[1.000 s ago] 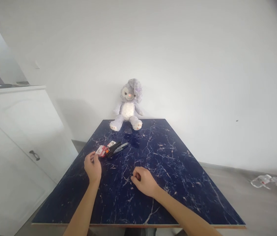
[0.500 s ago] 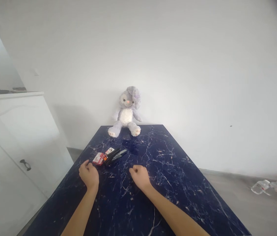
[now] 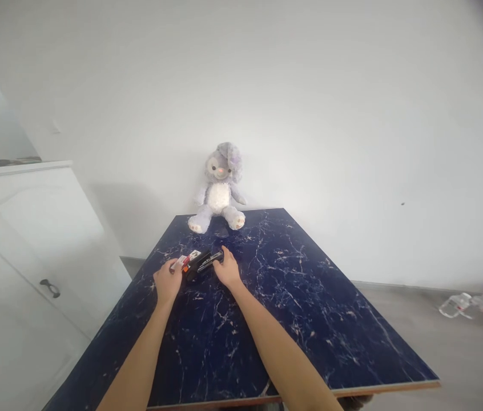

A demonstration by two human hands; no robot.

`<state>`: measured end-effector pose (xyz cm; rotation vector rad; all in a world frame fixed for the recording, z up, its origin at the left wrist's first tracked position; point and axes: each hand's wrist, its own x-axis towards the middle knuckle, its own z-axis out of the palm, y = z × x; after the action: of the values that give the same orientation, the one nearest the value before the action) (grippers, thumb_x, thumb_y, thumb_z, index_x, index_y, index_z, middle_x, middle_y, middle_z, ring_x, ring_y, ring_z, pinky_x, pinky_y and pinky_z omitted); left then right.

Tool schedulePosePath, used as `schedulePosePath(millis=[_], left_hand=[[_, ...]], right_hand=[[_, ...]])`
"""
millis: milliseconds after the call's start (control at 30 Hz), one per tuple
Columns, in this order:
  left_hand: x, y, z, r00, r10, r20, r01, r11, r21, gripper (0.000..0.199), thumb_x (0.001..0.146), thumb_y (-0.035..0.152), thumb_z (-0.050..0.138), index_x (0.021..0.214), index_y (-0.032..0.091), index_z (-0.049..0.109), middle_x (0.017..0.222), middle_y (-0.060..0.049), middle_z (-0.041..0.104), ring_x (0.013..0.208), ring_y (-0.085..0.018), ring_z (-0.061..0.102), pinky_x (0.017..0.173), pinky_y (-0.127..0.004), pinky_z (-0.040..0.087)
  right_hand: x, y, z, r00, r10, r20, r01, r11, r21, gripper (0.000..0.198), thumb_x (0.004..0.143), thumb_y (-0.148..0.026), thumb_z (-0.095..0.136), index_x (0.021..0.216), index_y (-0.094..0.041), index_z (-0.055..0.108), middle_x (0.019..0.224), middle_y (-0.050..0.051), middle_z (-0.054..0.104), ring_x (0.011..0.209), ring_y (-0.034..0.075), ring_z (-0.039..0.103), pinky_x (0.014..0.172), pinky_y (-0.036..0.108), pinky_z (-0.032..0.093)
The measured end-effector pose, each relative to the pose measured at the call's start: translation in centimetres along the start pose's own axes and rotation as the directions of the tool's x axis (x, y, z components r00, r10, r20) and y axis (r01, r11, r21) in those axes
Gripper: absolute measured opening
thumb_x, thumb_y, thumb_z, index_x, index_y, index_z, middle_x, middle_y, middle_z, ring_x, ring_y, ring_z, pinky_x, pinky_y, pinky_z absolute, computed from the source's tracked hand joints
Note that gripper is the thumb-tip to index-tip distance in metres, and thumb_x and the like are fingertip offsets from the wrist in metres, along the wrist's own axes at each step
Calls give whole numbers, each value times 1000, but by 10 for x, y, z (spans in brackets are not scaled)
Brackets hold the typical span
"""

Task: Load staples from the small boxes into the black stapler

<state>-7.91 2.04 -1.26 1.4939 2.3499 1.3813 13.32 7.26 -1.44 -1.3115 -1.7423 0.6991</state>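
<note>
Several small items lie in a cluster on the left side of the dark blue marbled table (image 3: 301,297). My left hand (image 3: 168,281) has its fingers around the outer end of a small red-and-white box (image 3: 178,263). Behind that box a second small white box (image 3: 194,254) shows in part. Beside them lies a black object with an orange patch (image 3: 197,264), perhaps a stapler. My right hand (image 3: 228,269) grips the right end of a dark marker pen (image 3: 208,262) between thumb and fingers. The items still rest close together on the tabletop.
A lilac plush rabbit (image 3: 219,197) sits at the table's far edge against the white wall (image 3: 331,114). To the left stands a white cabinet (image 3: 19,245) with a dark handle (image 3: 49,288). Clear plastic bottles (image 3: 459,305) are on the floor at right.
Both hands have moved forward to the cluster. The left has closed around the red-and-white box, the right around the pen's end. The view has tilted slightly, showing the table's near edge.
</note>
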Motion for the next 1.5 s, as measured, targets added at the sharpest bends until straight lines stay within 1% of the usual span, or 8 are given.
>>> schedulePosePath(millis=[200,400,633,733,933,1200,1400,1500], left_hand=[[-3,1,2,970,65,236,-69,998,9,41,93,39,46,129,23,61,130,-10,65,113,-27,62,100,-39,46],[-1,-3,8,959,79,272,-89,996,22,45,96,41,44,135,23,58,138,-14,58,129,-33,52,111,-51,34],[7,-14,9,961,77,267,-53,994,-93,53,93,42,55,140,19,52,143,-11,57,127,-25,56,108,-36,42],[7,-14,10,963,76,259,-44,991,-127,52,92,40,56,140,19,52,145,-10,55,128,-24,55,108,-34,41],[6,-14,8,977,-12,212,38,992,-121,50,90,43,59,133,19,58,136,-13,62,120,-28,62,104,-40,45],[4,-16,4,995,-66,77,77,987,-140,40,83,37,66,120,21,66,117,-10,72,108,-24,68,97,-35,49],[4,-15,2,993,-63,-98,46,985,-164,31,80,29,67,111,22,69,114,-5,73,97,-21,70,93,-32,52],[7,-18,1,989,-122,-88,111,987,-114,28,83,30,63,110,22,69,114,-6,73,98,-22,69,92,-34,52]], right_hand=[[0,4,-2,998,19,56,-18,1000,-19,67,81,-25,55,146,-15,42,140,14,54,124,26,57,108,35,41],[0,4,-5,996,-18,85,16,1000,22,63,76,-24,60,138,-18,51,134,11,60,120,26,59,106,36,44],[-8,-6,11,953,59,296,-153,939,307,80,74,-17,58,150,-24,34,127,8,65,57,12,67,57,25,57],[-11,-9,18,948,56,314,-178,911,373,86,72,-15,58,153,-24,28,138,11,58,51,10,65,51,24,56],[-12,-2,21,964,23,265,-136,898,419,86,75,-13,54,154,-26,23,150,10,47,61,9,68,63,24,60],[-11,5,25,973,-25,231,-37,964,262,76,78,-14,55,150,-25,32,135,7,61,67,11,70,76,25,58],[-9,7,25,980,-66,185,21,972,235,71,78,-15,55,146,-24,38,140,7,56,71,12,69,87,30,56],[-8,7,23,989,-50,141,26,986,167,63,80,-16,56,141,-21,44,131,8,60,83,16,70,91,32,54]])
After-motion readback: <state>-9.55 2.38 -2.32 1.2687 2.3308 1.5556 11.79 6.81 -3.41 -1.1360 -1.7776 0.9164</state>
